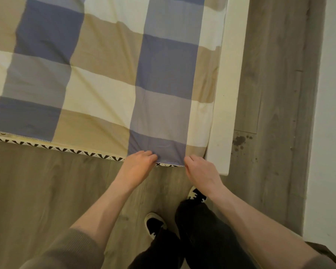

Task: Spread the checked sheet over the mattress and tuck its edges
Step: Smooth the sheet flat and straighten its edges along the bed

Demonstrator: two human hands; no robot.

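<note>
The checked sheet [109,78], in blue, tan and cream squares, lies flat over the mattress and fills the upper left of the head view. A strip of the mattress [76,151] with a black zigzag pattern shows below the sheet's near edge. My left hand [139,165] grips that near edge with curled fingers, at the left side of a blue square. My right hand [199,167] grips the same edge about one square to the right, close to the near right corner. Both sets of fingertips are hidden under the cloth.
A white bed frame [225,105] runs along the right side of the mattress. Grey wood floor [273,94] lies beyond it, with dark stains [241,141] near the frame's corner, then a white wall [332,113]. My feet [155,223] in dark shoes stand just below my hands.
</note>
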